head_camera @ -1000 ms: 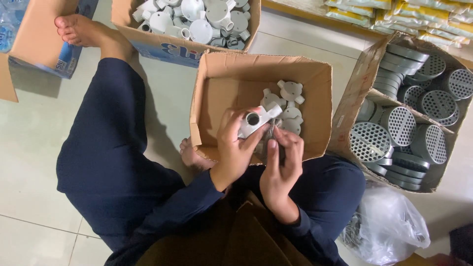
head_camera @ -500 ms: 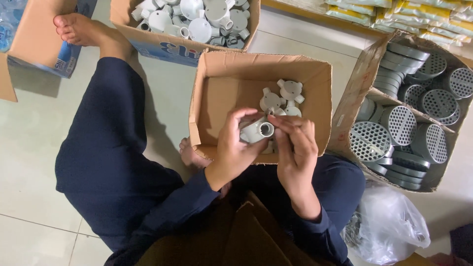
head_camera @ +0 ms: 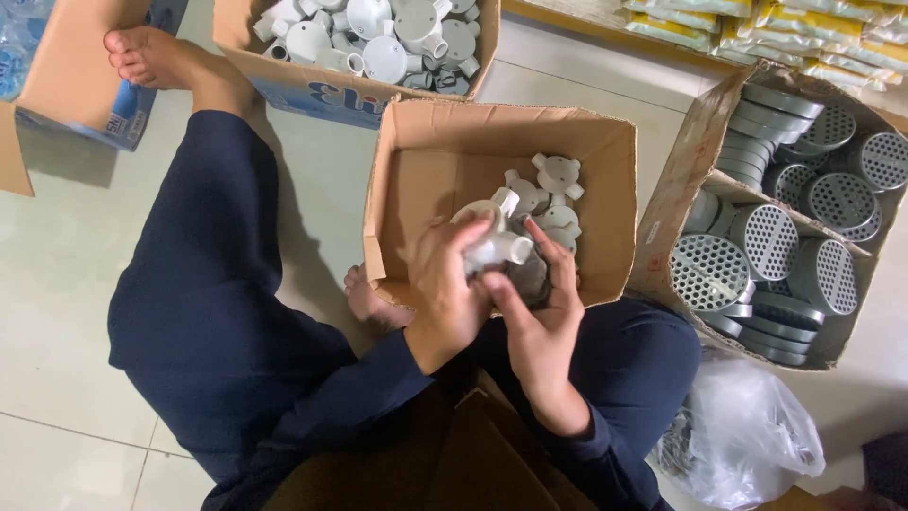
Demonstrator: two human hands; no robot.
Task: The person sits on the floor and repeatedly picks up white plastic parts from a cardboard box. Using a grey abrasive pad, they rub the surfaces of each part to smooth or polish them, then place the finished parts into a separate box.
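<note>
A white round plastic conduit fitting with stubby tube outlets (head_camera: pixel 499 248) is being gripped by the left hand (head_camera: pixel 445 289) and right hand (head_camera: pixel 539 317) over the open brown cardboard box (head_camera: pixel 605 151); seemingly light, rigid, smooth, best held by its outlets.

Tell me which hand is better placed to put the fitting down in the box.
Probably the left hand. It grips the white fitting directly above the open box, while the right hand sits lower and only touches the fitting from below.
</note>
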